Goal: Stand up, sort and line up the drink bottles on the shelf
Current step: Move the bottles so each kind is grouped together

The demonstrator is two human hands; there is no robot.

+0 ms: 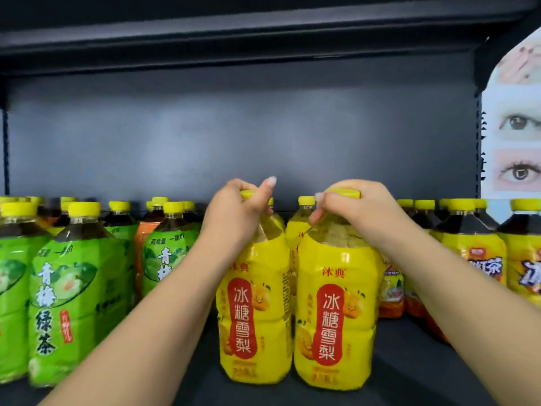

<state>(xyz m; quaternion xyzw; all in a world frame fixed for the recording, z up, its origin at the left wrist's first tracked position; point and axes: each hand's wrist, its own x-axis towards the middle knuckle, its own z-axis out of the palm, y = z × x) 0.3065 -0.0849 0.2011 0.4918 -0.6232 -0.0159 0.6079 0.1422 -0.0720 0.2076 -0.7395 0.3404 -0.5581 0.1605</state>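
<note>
- Dark shelf (409, 361) and grey back panel (234, 127) are filling the view.
- Green-label tea bottles (73, 288) are standing at left, dark-tea bottles with yellow labels (474, 259) at right.
- 2 upright yellow pear-drink bottles (254, 303) are standing touching at centre, holding pale liquid.
- Left hand (234, 212) is gripping 1 cap; right hand (360, 209) is gripping the other.
</note>
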